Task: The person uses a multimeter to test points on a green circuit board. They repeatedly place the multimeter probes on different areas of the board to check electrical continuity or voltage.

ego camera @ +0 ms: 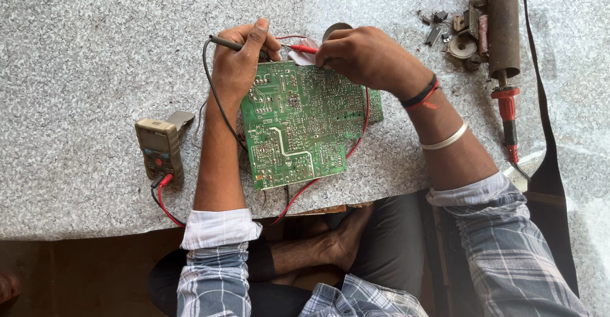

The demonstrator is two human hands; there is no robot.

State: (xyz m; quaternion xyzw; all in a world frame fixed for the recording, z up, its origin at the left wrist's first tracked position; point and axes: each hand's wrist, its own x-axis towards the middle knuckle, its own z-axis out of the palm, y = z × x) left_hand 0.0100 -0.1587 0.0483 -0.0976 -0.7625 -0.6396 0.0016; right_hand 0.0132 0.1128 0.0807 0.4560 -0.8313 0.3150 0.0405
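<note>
My left hand (236, 69) is closed around the black probe (225, 42), fingers wrapped tight, tip angled down at the top edge of the green circuit board (298, 123). My right hand (359, 55) pinches the red probe (304, 48) between thumb and fingertips, a narrow closed grip, its point aimed at the same top edge, just beside the black one. The exact contact points are hidden under my fingers, so I cannot tell which pads I'm on.

The board lies flat on the speckled bench (89, 56), solder side up, right in front of me, between my forearms. The red lead (356, 145) loops around the board's right side and under its lower edge; the black lead (213, 94) curves down past my left wrist. Both run towards the multimeter (160, 148), which sits well apart on the left, face up.

To do this well, I judge: keep both tips steady and upright enough not to bridge neighbouring joints, rest my palms on the board for support, and keep the leads slack so they don't tug.

Off to the right lie a brown cylinder (503, 24), a red-handled tool (508, 123) and small loose parts (460, 37).
</note>
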